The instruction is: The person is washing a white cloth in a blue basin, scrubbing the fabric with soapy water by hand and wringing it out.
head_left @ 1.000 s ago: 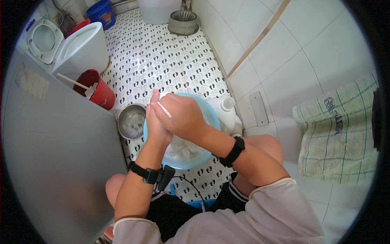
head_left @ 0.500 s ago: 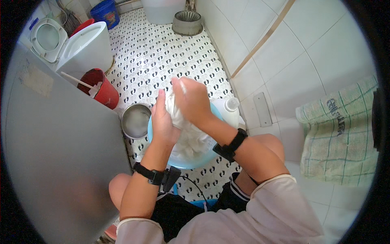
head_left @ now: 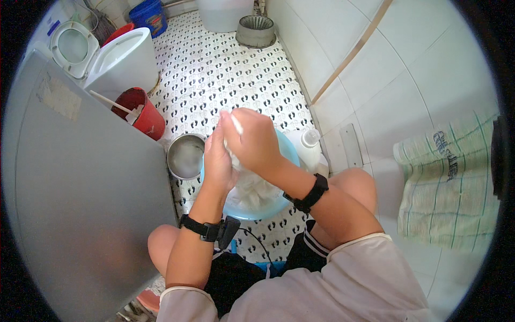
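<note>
A wet white cloth lies bunched in a light blue basin between my knees, with part of it raised into my hands. My right hand is a fist around the upper part, and a bit of white shows by its thumb. Pressed against it from the left, my left hand is closed on the same cloth, its fingers mostly hidden. Both hands are above the basin and touch each other.
Left of the basin stands a round metal bowl; right of it, a white bottle. A grey panel rises at my left, near a red bin and toilet. A checked towel hangs at right.
My hands have come closer together around the cloth, and the right fist sits slightly lower. Less of the cloth shows between them. The whole view has shifted a little.
</note>
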`<act>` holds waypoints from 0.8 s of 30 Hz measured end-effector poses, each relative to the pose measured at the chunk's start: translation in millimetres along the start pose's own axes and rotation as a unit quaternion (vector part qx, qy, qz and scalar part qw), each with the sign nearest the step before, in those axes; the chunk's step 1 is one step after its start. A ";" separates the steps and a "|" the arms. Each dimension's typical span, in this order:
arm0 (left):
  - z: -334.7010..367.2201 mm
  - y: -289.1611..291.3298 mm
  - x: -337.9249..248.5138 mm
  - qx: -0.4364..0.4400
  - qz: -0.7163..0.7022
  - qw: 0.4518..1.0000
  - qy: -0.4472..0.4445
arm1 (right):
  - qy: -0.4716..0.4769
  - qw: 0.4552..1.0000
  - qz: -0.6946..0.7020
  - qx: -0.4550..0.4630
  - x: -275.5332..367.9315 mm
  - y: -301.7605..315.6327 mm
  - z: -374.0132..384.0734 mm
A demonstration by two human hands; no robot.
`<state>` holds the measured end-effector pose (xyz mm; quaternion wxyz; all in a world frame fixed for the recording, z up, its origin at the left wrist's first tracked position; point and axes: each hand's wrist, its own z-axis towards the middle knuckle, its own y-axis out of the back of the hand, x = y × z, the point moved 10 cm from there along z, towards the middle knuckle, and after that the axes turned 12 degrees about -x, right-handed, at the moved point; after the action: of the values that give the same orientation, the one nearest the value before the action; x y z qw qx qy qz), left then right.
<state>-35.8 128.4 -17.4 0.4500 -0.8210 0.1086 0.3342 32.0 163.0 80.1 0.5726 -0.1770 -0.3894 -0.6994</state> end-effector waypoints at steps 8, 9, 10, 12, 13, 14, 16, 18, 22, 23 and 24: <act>10.8 19.9 11.6 0.004 0.002 1.000 -0.004 | 0.019 1.000 -0.017 0.014 4.1 6.3 -16.1; 8.6 12.6 13.4 0.014 0.019 1.000 0.013 | -0.076 0.997 -0.005 -0.018 -14.7 11.7 -6.8; 5.5 5.7 15.1 0.025 0.037 0.999 0.029 | -0.075 0.997 -0.007 -0.018 -17.3 13.7 -2.2; 2.8 -1.3 14.8 0.028 0.046 0.998 0.021 | -0.088 0.996 -0.017 -0.013 -23.8 15.2 2.7; 4.8 3.2 10.7 0.008 0.034 0.999 -0.008 | -0.007 0.999 0.015 -0.047 -6.5 14.9 -2.9; 6.2 7.6 5.6 -0.012 0.023 0.999 -0.038 | -0.007 0.999 0.014 -0.049 -5.9 16.2 -6.7; 4.1 5.3 3.4 -0.014 0.060 0.997 -0.043 | 0.029 1.000 0.004 -0.004 4.8 12.8 -10.1; 5.5 10.2 1.3 -0.017 0.097 0.994 -0.052 | -0.040 0.999 0.012 -0.015 -16.3 10.5 -2.5; 20.4 37.7 6.9 -0.044 0.052 0.997 -0.046 | 0.032 0.999 0.040 0.007 17.0 9.9 -16.3; 22.6 46.7 5.0 -0.070 0.027 0.996 -0.052 | 0.033 0.999 0.041 0.007 16.2 7.7 -16.8; 15.1 38.1 4.7 -0.067 0.025 0.996 -0.050 | 0.041 0.999 0.033 -0.009 13.6 14.0 -16.6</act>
<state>-57.3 119.4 -51.4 0.3901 -0.8287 0.0835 0.3925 44.7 141.0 83.8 0.6092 -0.1663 -0.3529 -0.6904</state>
